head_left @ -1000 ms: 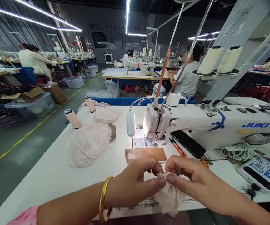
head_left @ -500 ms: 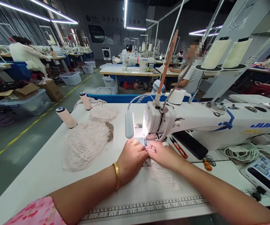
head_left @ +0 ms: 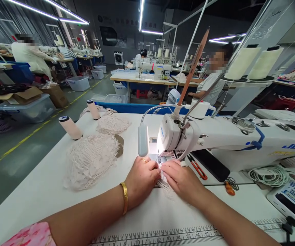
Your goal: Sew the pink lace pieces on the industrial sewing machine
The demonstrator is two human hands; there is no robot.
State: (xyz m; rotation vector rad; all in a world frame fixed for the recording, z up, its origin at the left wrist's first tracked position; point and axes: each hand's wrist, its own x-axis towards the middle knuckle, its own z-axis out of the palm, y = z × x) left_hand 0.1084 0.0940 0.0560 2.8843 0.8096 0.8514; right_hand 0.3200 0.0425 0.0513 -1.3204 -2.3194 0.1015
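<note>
My left hand (head_left: pixel 142 179), with a ring and a gold bangle, is closed with its fingertips pinching the edge of a piece of pale lace (head_left: pixel 166 188) just in front of the presser foot (head_left: pixel 160 159). Opposite it, my right hand (head_left: pixel 180 177) lies over the same lace with fingers stretched out and slightly apart; its thumb is hidden. Both hands nearly meet below the needle area of the white sewing machine (head_left: pixel 173 135). Part of the lace is covered by my fingers.
Gathered lace pieces (head_left: pixel 91 160) and pink thread cones (head_left: pixel 70 128) lie to the left. A small lamp (head_left: pixel 143 140) hangs by the needle. Orange-handled snips (head_left: pixel 198 168), a black phone (head_left: pixel 211 164) and coiled cord (head_left: pixel 268 176) are on the right. Co-workers sit beyond.
My right hand has gone from a closed pinch to stretched fingers on the lace. Less lace shows below my hands. The whole view has shifted slightly.
</note>
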